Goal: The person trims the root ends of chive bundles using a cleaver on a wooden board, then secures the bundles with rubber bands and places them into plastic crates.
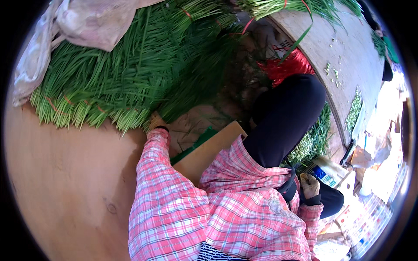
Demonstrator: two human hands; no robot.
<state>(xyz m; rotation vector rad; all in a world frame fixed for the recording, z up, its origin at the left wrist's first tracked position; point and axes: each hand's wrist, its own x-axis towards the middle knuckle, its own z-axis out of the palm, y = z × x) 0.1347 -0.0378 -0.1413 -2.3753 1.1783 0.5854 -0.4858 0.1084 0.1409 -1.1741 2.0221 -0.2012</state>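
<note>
My left hand (156, 121), in a tan glove, is at the stem ends of a dark, motion-blurred bunch of garlic chives (191, 82). Its fingers look closed round the stems, though leaves partly hide them. Left of it lies a broad pile of tied bunches (113, 69), pale stem ends toward me, bound with red ties. My right hand (309, 186), also gloved, is low at my right side near my leg. Those fingers are curled in, and what they hold, if anything, is hidden.
A tan board (213, 148) stands by my lap. Red strands (287, 67) lie beyond my raised knee. At right, a grey tabletop (335, 48) carries stem scraps and bunches. A white box (333, 172) sits beside my right hand. A pale cloth (96, 21) covers the pile's far left.
</note>
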